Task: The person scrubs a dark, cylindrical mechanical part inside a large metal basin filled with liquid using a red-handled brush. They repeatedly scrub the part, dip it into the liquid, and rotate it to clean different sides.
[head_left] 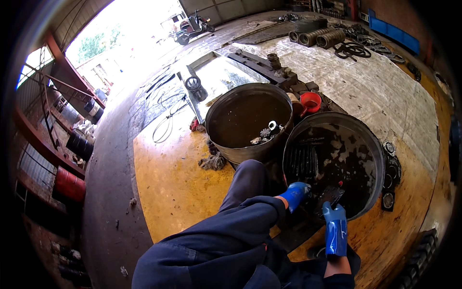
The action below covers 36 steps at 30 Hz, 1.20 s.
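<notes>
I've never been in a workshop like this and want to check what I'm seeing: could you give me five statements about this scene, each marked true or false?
1. The left hand and right hand both wear blue gloves. True.
2. The right hand holds a dark part at the near side of the right tub. True.
3. The left tub is filled with clear water. False: its liquid is brown and murky.
4. The red plastic container floats in the right tub. False: it is outside both tubs, behind the gap between them.
5. The barrel at the far left, lying nearest the person, is green. False: it is red.
</notes>
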Available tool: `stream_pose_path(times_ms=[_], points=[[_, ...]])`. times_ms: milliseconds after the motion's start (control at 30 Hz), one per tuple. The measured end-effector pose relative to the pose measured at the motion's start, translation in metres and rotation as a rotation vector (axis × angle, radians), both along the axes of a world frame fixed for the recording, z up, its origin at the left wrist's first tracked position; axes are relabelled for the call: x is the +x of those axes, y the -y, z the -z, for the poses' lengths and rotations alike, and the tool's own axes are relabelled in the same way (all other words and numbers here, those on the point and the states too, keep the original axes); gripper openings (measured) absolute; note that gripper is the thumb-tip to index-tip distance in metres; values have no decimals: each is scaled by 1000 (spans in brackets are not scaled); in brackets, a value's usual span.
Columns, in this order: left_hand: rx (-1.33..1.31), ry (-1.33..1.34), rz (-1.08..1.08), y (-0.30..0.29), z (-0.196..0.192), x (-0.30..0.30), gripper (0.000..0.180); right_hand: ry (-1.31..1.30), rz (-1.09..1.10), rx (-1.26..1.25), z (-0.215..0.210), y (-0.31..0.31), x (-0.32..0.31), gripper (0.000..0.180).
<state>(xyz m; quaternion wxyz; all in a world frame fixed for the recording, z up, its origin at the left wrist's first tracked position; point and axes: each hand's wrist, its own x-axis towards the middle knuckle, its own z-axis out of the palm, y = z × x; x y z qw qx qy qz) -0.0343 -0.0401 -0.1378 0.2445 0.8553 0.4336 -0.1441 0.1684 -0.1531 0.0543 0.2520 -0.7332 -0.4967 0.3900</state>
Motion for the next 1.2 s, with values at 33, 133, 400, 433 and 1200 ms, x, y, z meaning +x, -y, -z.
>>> stream_pose_path(times_ms=[33, 133, 400, 433, 1200], points=[[-1, -10, 25, -3, 6, -2, 35, 3, -2, -1, -1, 0, -2, 47], [-157, 390, -309, 10, 19, -18, 30, 9, -31, 30, 2, -2, -8, 46], [-25, 242, -351, 15, -96, 2, 25, -78, -82, 40, 21, -10, 5, 44], [-117, 452, -382, 24, -94, 6, 23, -88, -44, -80, -7, -5, 7, 41], [-105, 203, -364, 14, -88, -8, 34, 11, -74, -232, -26, -3, -3, 43]])
